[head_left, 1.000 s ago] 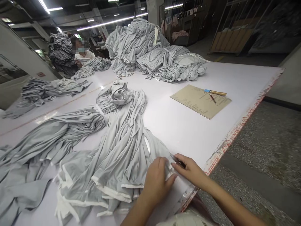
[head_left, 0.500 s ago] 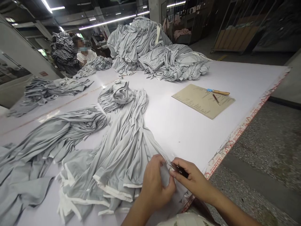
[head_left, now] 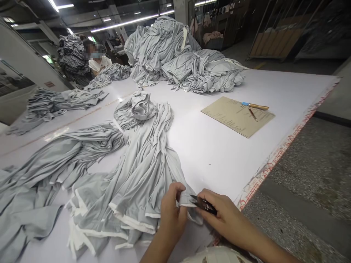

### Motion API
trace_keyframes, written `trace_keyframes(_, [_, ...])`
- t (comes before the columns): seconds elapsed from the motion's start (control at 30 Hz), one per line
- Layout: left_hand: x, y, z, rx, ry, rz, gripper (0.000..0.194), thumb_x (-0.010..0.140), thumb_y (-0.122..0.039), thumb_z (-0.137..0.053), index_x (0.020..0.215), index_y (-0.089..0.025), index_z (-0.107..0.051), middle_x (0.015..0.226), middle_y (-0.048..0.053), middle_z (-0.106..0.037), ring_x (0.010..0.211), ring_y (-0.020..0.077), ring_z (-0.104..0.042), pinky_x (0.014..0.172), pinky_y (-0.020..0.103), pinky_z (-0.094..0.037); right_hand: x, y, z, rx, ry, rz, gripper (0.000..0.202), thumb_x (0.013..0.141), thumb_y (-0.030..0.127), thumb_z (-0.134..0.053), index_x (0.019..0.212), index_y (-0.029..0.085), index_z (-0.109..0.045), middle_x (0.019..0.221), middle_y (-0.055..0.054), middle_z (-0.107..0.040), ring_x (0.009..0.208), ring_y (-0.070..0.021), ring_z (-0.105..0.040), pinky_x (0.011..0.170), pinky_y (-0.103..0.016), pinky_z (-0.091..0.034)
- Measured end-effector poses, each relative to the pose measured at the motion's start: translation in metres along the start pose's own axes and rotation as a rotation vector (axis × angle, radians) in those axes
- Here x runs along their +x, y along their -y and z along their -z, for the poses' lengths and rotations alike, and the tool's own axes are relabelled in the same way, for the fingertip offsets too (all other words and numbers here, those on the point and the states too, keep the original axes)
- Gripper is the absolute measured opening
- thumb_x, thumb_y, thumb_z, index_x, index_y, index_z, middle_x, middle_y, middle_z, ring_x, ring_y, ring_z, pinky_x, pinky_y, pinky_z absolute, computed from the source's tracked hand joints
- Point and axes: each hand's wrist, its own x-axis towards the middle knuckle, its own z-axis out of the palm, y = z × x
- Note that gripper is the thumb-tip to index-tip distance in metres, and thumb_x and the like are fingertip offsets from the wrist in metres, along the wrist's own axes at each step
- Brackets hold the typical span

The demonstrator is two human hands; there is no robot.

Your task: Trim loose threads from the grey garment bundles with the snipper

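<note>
Near the table's front edge, my left hand [head_left: 173, 210] pinches the edge of a grey fabric piece [head_left: 186, 195] with a white border. Black thread snips [head_left: 205, 205] lie in my right hand [head_left: 223, 210], fingers closed around them. Their pointed blades reach to the fabric edge just right of my left fingers; whether they touch it I cannot tell. The pinched piece belongs to a bunch of grey garments [head_left: 142, 164] fanned out on the white table [head_left: 219, 157], white-edged ends towards me. The bunch's far end is rolled up.
A brown printed card [head_left: 233, 118] bears a blue-and-wood-coloured tool [head_left: 255, 106] and a pen [head_left: 252, 114]. Further grey garments [head_left: 68, 153] lie left; a large heap [head_left: 164, 47] stands at the back. Behind the table is a masked person [head_left: 100, 63]. The table edge [head_left: 274, 164] runs along the right.
My left hand has shifted slightly left, turning up the fabric edge. The snips have drawn back from my left fingers, and their blades now show more clearly.
</note>
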Motion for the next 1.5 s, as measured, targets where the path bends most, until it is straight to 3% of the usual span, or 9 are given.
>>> trace_keyframes(0.2, [-0.004,-0.002,0.004,-0.007,-0.036,-0.029,0.021,0.076,-0.006,-0.043,0.087,-0.023,-0.048,0.068,-0.004,-0.051,0.057,0.0128,-0.05,0.051,0.021,-0.041,-0.002,0.002,0.001,-0.009,-0.036,-0.023,0.02,0.094,0.039,-0.045,0.085,0.023,-0.051,0.065,0.006,-0.045,0.05,-0.0111,-0.04,0.045,-0.021,-0.028])
trace_keyframes(0.5, [-0.006,-0.002,0.004,-0.043,-0.047,-0.081,0.025,0.075,-0.004,-0.045,0.09,-0.024,-0.049,0.07,-0.005,-0.053,0.059,0.012,-0.051,0.055,0.02,-0.042,-0.003,0.001,-0.004,-0.148,-0.063,0.02,0.025,0.098,0.037,-0.038,0.08,0.023,-0.05,0.057,0.004,-0.051,0.049,-0.0139,-0.049,0.048,-0.023,-0.028])
trace_keyframes(0.7, [-0.008,0.002,0.001,-0.107,-0.03,-0.023,0.024,0.078,-0.004,-0.043,0.09,-0.024,-0.049,0.069,-0.004,-0.049,0.057,0.0126,-0.048,0.049,0.02,-0.038,-0.005,0.003,-0.003,-0.082,-0.05,0.027,0.029,0.098,0.039,-0.036,0.077,0.023,-0.048,0.057,0.006,-0.045,0.049,-0.0127,-0.045,0.047,-0.022,-0.028])
trace_keyframes(0.93, [-0.008,0.0,0.001,-0.196,-0.031,0.033,0.023,0.075,-0.004,-0.044,0.087,-0.023,-0.049,0.069,-0.004,-0.049,0.059,0.013,-0.048,0.05,0.021,-0.039,-0.002,-0.001,-0.007,-0.203,-0.104,0.08,0.027,0.098,0.037,-0.038,0.077,0.022,-0.047,0.056,0.006,-0.048,0.048,-0.0127,-0.047,0.048,-0.022,-0.027])
trace_keyframes(1.37, [-0.008,-0.002,-0.001,-0.321,-0.039,0.144,0.021,0.071,-0.005,-0.048,0.083,-0.022,-0.052,0.068,-0.004,-0.047,0.059,0.0127,-0.045,0.052,0.022,-0.036,0.001,0.001,-0.008,0.008,-0.08,0.033,0.03,0.098,0.038,-0.036,0.073,0.023,-0.045,0.059,0.005,-0.044,0.053,-0.0127,-0.044,0.05,-0.022,-0.03])
trace_keyframes(1.5, [-0.008,-0.006,-0.001,-0.362,-0.05,0.219,0.021,0.073,-0.006,-0.049,0.085,-0.023,-0.051,0.07,-0.003,-0.048,0.061,0.0131,-0.046,0.053,0.022,-0.036,0.004,-0.007,-0.013,0.065,-0.113,0.066,0.016,0.086,0.036,-0.057,0.081,0.023,-0.05,0.059,0.007,-0.045,0.052,-0.0118,-0.043,0.051,-0.021,-0.031])
